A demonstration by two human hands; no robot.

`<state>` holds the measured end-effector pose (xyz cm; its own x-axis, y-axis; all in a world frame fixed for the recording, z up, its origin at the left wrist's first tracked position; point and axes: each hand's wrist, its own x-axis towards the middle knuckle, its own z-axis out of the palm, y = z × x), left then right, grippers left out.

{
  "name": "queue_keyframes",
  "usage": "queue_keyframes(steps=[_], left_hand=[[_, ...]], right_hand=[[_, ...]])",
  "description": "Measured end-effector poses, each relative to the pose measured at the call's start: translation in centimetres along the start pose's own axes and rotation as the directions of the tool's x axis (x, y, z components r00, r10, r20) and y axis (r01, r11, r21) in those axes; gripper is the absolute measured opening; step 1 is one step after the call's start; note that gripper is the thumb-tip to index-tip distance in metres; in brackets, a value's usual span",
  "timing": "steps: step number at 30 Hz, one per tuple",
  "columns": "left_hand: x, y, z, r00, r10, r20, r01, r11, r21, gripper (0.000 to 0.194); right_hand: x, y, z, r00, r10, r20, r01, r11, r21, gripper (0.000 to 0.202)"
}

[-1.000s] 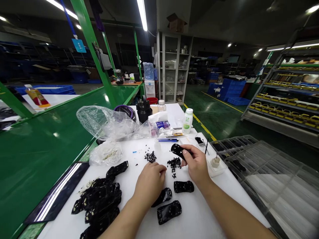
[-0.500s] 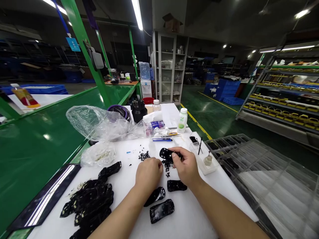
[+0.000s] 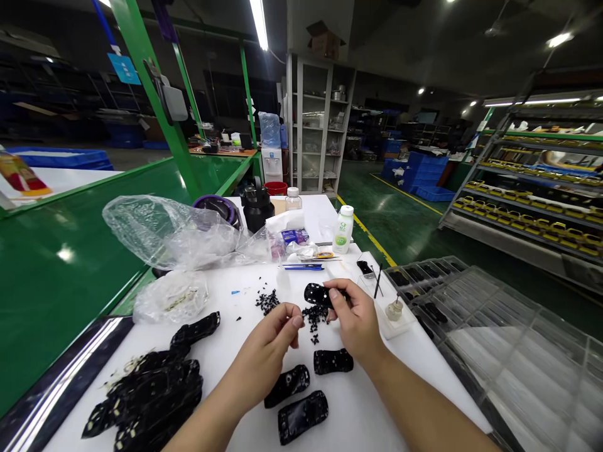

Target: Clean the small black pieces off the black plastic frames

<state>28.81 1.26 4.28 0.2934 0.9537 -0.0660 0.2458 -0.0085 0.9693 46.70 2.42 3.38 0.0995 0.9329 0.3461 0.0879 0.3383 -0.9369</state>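
Shell (image 3: 316, 294): black, car-shaped, held up in the right hand around the far edge of the bit pile (image 3: 315, 317), so I'm using that pile as the landmark.
Right hand (image 3: 360, 317): thumb and fingers clamped on the shell's right end, the rest sticks out left past the thumb.
Left hand (image 3: 271, 342): thumb and fingertip pinched together just beside the pile's left edge, apart from the shell. Can't tell if there's a tiny bit in there.
Loose shells (image 3: 303, 417): three of them, on the near side of the pile, lying on the white tabletop (image 3: 362, 411).
Shell heap (image 3: 153, 392): well left of the pile and closer to the camera, kinda messy.
Second pile (image 3: 267, 302): more black bits, left of the first.
Blue pen-like tool (image 3: 304, 267): beyond the pile.
White bottle (image 3: 343, 230): beyond it too, off to the right.
Small jar (image 3: 394, 310): right of the pile, in a shallow tray (image 3: 400, 328).
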Motion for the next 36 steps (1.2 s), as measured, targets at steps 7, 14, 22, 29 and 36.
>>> queue_keyframes(steps=[7,14,22,29,36], left_hand=[[0.0,0.1,-0.2,0.999,-0.022,0.037,0.025,0.997,-0.075,0.034],[0.2,0.0,-0.2,0.996,-0.048,0.077,0.063,0.976,-0.209,0.035],[0.2,0.5,-0.5,0.991,-0.101,0.093,0.122,0.956,-0.268,0.029],[1.1,-0.6,0.4,0.986,0.057,-0.154,0.035,0.843,0.537,0.018],[2.0,-1.3,0.2,0.982,0.142,-0.128,-0.005,0.691,0.723,0.026]], right_hand=[[-0.1,0.6,-0.4,1.000,-0.020,0.006,0.020,0.999,0.044,0.025],[-0.3,0.2,-0.6,0.998,-0.033,0.056,0.033,0.999,0.011,0.023],[-0.2,0.6,-0.6,0.997,-0.059,0.044,0.060,0.998,-0.022,0.023],[-0.3,0.2,-0.7,0.996,-0.090,-0.011,0.088,0.991,-0.104,0.023],[-0.4,0.0,-0.7,0.993,-0.120,0.005,0.119,0.977,-0.176,0.022]])
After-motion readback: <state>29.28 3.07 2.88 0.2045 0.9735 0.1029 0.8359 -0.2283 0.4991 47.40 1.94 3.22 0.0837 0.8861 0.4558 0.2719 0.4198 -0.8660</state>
